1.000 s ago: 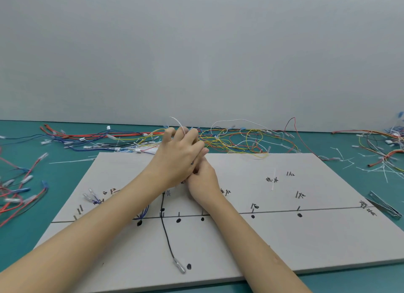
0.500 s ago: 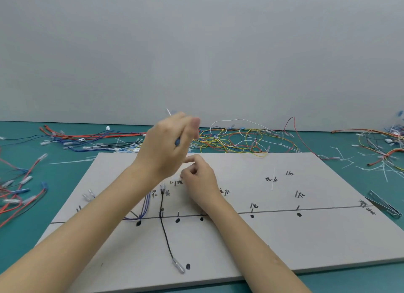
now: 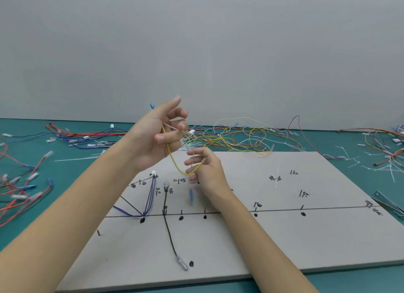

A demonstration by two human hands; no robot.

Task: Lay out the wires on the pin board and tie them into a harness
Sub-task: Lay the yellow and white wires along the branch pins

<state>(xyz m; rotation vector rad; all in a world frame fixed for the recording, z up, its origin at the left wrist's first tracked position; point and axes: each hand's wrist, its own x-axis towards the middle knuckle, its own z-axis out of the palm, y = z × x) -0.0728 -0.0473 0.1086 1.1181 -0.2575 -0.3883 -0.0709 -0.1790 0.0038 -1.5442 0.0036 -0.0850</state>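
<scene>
The light, limp yellow wire sags above the board between both hands, left fingers pinching it, right fingers seemingly too; best gripped near its terminals.

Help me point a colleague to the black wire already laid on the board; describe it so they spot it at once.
Start at the grey board on the teal table, then find the long line drawn across it. Left of centre, under the raised left hand, the black wire crosses that line and runs toward the near edge. Unlike the blue wires beside it, it lies alone and ends in a clear sleeve.
</scene>
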